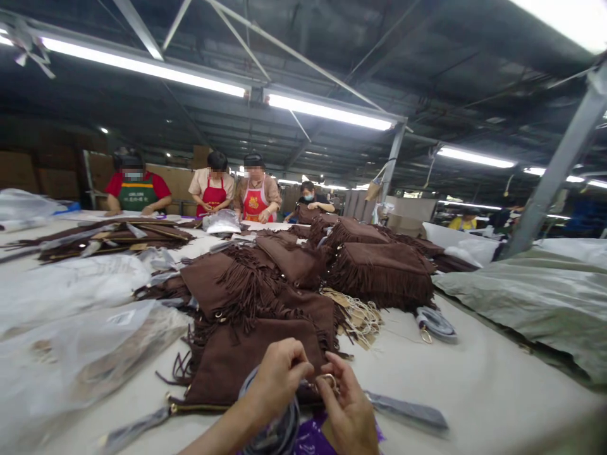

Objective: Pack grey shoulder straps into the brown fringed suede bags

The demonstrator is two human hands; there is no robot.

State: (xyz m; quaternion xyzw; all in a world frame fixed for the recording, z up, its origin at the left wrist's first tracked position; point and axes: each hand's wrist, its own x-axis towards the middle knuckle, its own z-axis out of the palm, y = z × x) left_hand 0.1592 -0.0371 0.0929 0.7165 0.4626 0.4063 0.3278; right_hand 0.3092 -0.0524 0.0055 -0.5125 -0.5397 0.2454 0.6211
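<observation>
My right hand [348, 411] pinches a gold metal clasp [328, 380] between thumb and fingers. Close beside it, my left hand [281, 371] is closed with its fingertips together near the clasp; what they hold, if anything, is too small to make out. Below my left wrist is a coiled strap in grey wrapping [281, 428], partly hidden by the arm. Both hands are over the near edge of a dark brown bag [251, 354] with a gold zipper and fringe, lying flat on the table. Purple material [310, 436] shows under my right hand.
Brown fringed bags [379, 272] are piled ahead, with stringed tags [360, 319] beside them. Another coiled strap [439, 323] lies to the right. Clear plastic bags [85, 360] cover the left side; a greenish sheet [535, 303] lies right. Several co-workers [213, 193] stand across the table.
</observation>
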